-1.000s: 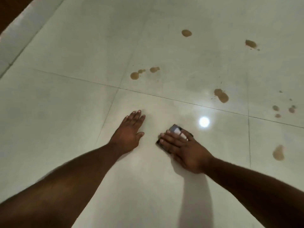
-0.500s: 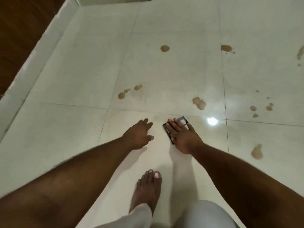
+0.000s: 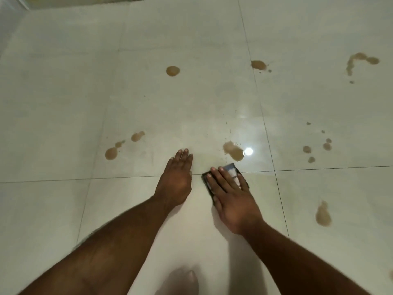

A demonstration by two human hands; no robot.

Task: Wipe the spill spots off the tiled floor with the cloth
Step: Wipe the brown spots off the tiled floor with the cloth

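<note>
My right hand (image 3: 230, 194) presses flat with straight fingers on a small dark folded cloth (image 3: 230, 169) lying on the pale tiled floor (image 3: 63, 124). Just beyond the cloth lies a brown spill spot (image 3: 232, 151), beside a bright light reflection. My left hand (image 3: 176, 179) rests flat on the floor to the left of the cloth, fingers straight. Further brown spots lie around: a chain of three at the left (image 3: 123, 145), a round one farther off (image 3: 173, 70), one near a tile joint (image 3: 258, 64), a curved smear at far right (image 3: 359, 60), a cluster (image 3: 316, 147) and a long drop (image 3: 323, 213) at right.
My bare foot (image 3: 180, 282) shows blurred at the bottom edge between my forearms. A wall base or threshold (image 3: 85, 0) runs along the top left. Dark grout lines cross the floor under my hands.
Both hands and the cloth have slid forward across the grout line toward the nearest brown spot. The view has shifted, and my foot has dropped to the bottom edge.
</note>
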